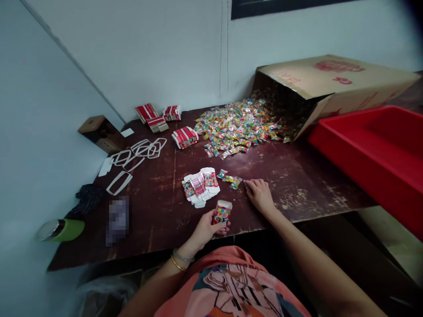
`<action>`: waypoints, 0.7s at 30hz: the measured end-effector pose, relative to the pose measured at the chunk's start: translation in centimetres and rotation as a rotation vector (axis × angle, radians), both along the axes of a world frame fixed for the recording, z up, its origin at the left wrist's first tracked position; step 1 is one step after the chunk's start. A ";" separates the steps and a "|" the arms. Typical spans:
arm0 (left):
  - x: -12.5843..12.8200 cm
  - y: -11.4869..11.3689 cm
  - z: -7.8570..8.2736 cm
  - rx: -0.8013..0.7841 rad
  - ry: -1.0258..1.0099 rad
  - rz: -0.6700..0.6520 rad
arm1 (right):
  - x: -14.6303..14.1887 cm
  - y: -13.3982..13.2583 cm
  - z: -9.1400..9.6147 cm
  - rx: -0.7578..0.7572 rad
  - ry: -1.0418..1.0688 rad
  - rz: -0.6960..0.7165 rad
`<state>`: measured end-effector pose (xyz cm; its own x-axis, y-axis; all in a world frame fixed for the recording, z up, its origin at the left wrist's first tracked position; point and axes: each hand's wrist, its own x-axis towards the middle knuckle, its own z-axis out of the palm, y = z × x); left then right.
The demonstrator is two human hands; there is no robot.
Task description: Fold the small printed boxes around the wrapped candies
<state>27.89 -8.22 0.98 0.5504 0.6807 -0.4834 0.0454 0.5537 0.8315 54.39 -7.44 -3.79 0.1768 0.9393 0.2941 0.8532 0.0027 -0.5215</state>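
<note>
My left hand (209,226) is wrapped round a small printed carton (223,212), its white top end standing open toward the table. On the tabletop to the right, my right hand (259,193) lies with its fingers curled together. Whatever is at its fingertips is too small to make out. Just left of those fingertips are a few small clear packets of colourful candy (235,182) in a short row. A loose pile of flattened printed cartons (200,187) rests beyond my left hand.
A heap of candy packets (236,125) spills from a cardboard box (333,79) on its side. A red tray (357,163) is at right. Carton bundles (185,137), white paper bands (119,182), a wooden box (102,133) and a green bottle (71,230) are left on the dark table (158,220).
</note>
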 end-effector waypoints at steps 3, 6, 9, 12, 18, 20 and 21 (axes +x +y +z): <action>-0.7 0.1 -0.3 0.051 0.036 0.079 | -1.6 -2.2 1.1 -0.006 0.050 -0.028; -0.9 0.2 -0.6 0.053 0.063 0.082 | -4.5 -4.6 3.3 -0.091 0.321 0.106; -0.5 -0.2 -0.4 0.067 0.024 -0.041 | -6.9 -5.3 5.7 -0.201 0.673 0.334; 0.1 -0.5 0.1 0.078 -0.019 -0.116 | -7.3 -4.4 7.3 -0.152 0.776 0.219; 0.4 -0.7 0.2 0.003 -0.087 -0.118 | -6.6 -3.4 7.9 -0.131 0.418 0.282; 0.5 -0.7 0.1 0.020 -0.080 -0.112 | -7.1 -3.6 7.7 -0.056 0.292 0.316; 0.5 -0.7 0.2 0.023 -0.078 -0.121 | -7.4 -3.7 7.5 -0.010 0.255 0.308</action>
